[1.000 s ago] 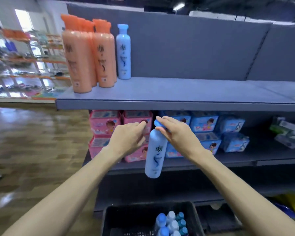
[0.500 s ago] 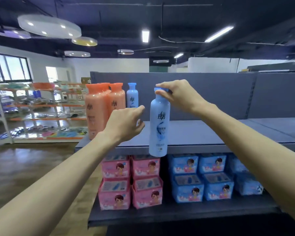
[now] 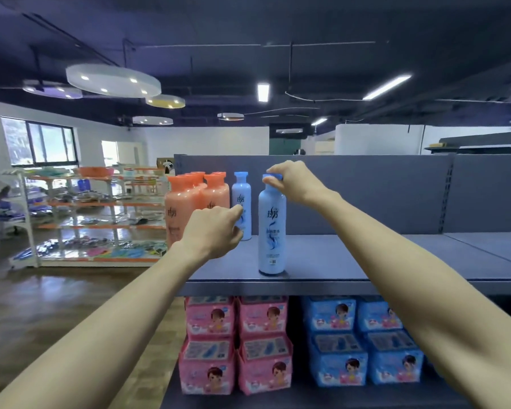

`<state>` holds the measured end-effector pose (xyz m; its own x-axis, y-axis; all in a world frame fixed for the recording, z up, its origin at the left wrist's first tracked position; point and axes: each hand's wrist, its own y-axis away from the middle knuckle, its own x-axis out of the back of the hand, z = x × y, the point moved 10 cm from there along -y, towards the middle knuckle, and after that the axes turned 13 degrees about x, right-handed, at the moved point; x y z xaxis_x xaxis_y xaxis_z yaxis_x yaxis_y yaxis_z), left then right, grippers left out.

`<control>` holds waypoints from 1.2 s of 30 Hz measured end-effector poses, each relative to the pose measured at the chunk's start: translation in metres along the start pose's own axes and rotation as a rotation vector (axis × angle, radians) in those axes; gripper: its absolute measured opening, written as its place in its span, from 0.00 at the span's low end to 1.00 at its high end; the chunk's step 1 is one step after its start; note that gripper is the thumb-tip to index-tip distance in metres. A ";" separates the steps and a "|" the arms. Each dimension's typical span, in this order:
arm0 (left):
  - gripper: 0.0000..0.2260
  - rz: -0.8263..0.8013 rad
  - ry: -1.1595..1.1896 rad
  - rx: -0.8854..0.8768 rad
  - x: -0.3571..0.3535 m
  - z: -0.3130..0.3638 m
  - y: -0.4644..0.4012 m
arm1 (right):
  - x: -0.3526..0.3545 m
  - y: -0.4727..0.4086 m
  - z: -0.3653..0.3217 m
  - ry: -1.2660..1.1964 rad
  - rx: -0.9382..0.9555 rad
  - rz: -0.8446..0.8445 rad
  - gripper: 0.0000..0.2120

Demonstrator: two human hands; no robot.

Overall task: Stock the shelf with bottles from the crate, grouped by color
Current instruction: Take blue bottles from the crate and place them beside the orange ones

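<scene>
A pale blue bottle (image 3: 272,231) with a brighter blue cap stands upright near the front edge of the grey shelf (image 3: 351,261). At its 11 o'clock a second blue bottle (image 3: 242,199) stands further back, just beside the orange bottles (image 3: 195,199) clustered at 9 o'clock.

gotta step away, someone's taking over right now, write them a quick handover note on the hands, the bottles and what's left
Right hand pinches the cap of a blue bottle standing near the front edge of the top shelf.
Left hand is loosely curled and holds nothing, in front of the blue bottle at the back.
Done: orange bottles grouped at the left, one blue beside them.
Left: slide the held bottle back by the other blue one. The crate is out of view.
</scene>
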<state>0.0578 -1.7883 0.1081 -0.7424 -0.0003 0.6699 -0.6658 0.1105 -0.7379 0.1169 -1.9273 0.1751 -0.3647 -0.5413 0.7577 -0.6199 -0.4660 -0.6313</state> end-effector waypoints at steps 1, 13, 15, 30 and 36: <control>0.08 -0.009 0.000 0.006 -0.003 -0.001 0.001 | -0.006 0.000 0.003 -0.003 -0.011 0.008 0.18; 0.07 -0.123 0.009 0.022 -0.057 -0.001 0.021 | -0.069 0.068 0.021 -0.229 -0.079 0.116 0.41; 0.07 -0.146 0.016 0.043 -0.067 -0.003 0.024 | -0.094 0.092 0.028 -0.262 -0.112 0.072 0.41; 0.05 -0.132 0.023 0.069 -0.111 -0.009 0.020 | -0.157 0.091 0.043 -0.186 -0.202 -0.038 0.24; 0.05 -0.120 0.014 0.108 -0.120 -0.020 0.009 | -0.175 0.068 0.044 -0.169 -0.216 -0.046 0.24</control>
<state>0.1429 -1.7670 0.0229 -0.6568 0.0068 0.7541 -0.7541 0.0028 -0.6568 0.1693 -1.8953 -0.0073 -0.2231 -0.6407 0.7347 -0.7735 -0.3424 -0.5334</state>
